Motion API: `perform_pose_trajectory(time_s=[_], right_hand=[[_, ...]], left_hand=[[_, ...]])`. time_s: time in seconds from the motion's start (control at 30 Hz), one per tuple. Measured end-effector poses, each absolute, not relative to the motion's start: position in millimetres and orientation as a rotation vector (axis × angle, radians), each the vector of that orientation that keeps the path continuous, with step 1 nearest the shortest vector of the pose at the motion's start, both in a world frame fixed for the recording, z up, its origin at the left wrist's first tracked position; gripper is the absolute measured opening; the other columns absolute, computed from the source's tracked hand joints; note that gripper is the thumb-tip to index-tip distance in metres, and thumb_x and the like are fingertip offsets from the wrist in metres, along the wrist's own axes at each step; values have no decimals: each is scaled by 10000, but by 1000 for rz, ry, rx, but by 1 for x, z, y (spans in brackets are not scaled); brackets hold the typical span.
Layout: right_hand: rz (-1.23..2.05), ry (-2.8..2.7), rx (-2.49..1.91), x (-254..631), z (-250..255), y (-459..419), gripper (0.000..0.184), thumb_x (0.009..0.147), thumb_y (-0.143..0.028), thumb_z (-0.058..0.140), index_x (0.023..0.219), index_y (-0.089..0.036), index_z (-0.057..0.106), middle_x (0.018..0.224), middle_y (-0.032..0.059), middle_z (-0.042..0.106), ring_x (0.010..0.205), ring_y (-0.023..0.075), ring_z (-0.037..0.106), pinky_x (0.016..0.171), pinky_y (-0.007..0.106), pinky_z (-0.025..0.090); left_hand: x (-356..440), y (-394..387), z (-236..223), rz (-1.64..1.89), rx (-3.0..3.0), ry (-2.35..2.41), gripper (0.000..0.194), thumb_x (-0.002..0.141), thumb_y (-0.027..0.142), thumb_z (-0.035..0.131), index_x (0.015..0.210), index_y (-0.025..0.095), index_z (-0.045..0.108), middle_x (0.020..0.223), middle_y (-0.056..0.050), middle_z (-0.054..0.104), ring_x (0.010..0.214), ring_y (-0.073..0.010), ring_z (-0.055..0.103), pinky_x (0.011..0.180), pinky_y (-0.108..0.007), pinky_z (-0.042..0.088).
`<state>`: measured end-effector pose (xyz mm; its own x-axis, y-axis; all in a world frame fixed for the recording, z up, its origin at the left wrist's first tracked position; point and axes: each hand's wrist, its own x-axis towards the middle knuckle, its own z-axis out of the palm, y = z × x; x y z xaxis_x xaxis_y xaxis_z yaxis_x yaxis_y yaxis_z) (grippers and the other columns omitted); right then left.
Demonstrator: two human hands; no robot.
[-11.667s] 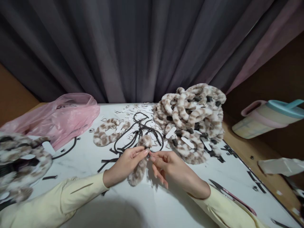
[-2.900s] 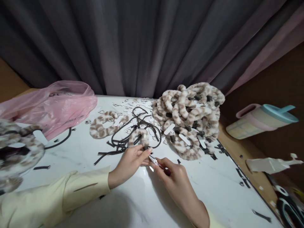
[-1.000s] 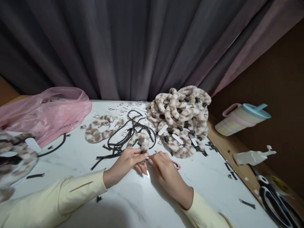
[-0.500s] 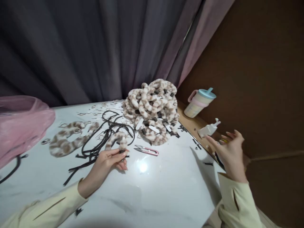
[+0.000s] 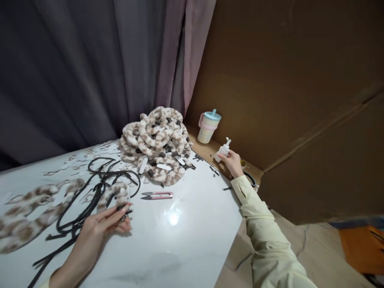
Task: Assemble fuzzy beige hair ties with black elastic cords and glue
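My left hand [image 5: 105, 222] rests on the white table [image 5: 180, 244] and pinches the dark end of a brown-and-cream furry band [image 5: 112, 195]. My right hand [image 5: 231, 162] is stretched out to the right, past the table's edge, and is closed on a small white bottle with a nozzle [image 5: 223, 149] that sits on the brown ledge. Pink-handled thread snips [image 5: 157, 195] lie on the table between my hands. A tangle of black cords [image 5: 96, 188] lies just behind my left hand.
A big heap of furry bands [image 5: 156, 144] with white tags sits at the table's back. A pastel cup with a blue lid [image 5: 208, 126] stands on the ledge by a brown board wall. Another furry band [image 5: 27, 208] lies at left. Black scissors [image 5: 249, 178] lie near my right wrist.
My right hand set the snips down on the table, swung out to the right and closed on the white bottle. The view turned right. My left hand kept its pinch on the band.
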<state>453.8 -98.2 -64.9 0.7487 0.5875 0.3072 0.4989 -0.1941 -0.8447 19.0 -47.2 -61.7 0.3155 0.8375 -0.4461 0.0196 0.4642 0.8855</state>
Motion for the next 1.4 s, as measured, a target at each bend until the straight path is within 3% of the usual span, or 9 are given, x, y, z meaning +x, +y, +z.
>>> perform_pose_trajectory(time_s=[0.13, 0.3, 0.4, 0.53, 0.93, 1.4], right_hand=[[107, -1113, -1843, 418, -38, -105, 423, 755, -473, 595, 949, -97, 621, 873, 76, 661, 763, 195, 573, 707, 298, 425], [221, -1553, -1766, 340, -10, -115, 316, 770, -383, 612, 1014, -182, 632, 898, 59, 649, 803, 221, 526, 807, 354, 353], [187, -2075, -1729, 292, -1, -119, 257, 881, -317, 473, 1057, -173, 592, 832, 91, 626, 793, 233, 498, 734, 345, 339], [204, -2364, -1666, 248, 3, -116, 168, 872, -205, 458, 968, -157, 587, 792, 90, 598, 750, 222, 482, 685, 337, 313], [41, -2548, -1639, 216, -4, -98, 102, 767, -129, 457, 723, -158, 544, 642, 73, 526, 658, 198, 414, 633, 325, 239], [36, -2580, -1649, 216, -5, -95, 87, 759, -127, 493, 737, -145, 575, 626, 58, 536, 643, 181, 410, 637, 304, 217]], left_hand=[[21, -49, -59, 673, 986, 1138, 366, 578, 334, 770, 837, 90, 684, 573, -43, 675, 523, -165, 623, 512, -232, 526], [26, -53, -51, 669, 1009, 1128, 420, 582, 389, 762, 845, 76, 664, 631, -65, 685, 560, -164, 639, 552, -238, 530], [27, -52, -52, 665, 1036, 1063, 389, 607, 423, 742, 747, 72, 650, 610, -80, 672, 555, -173, 641, 563, -256, 526], [25, -48, -57, 652, 1064, 1010, 368, 666, 442, 701, 713, 82, 640, 625, -85, 677, 564, -171, 646, 579, -257, 516], [21, -46, -61, 648, 1078, 934, 314, 738, 407, 654, 706, 95, 641, 628, -63, 679, 569, -162, 654, 572, -242, 524], [21, -45, -62, 650, 1101, 929, 331, 724, 430, 654, 678, 102, 635, 620, -70, 685, 571, -176, 666, 553, -238, 522]])
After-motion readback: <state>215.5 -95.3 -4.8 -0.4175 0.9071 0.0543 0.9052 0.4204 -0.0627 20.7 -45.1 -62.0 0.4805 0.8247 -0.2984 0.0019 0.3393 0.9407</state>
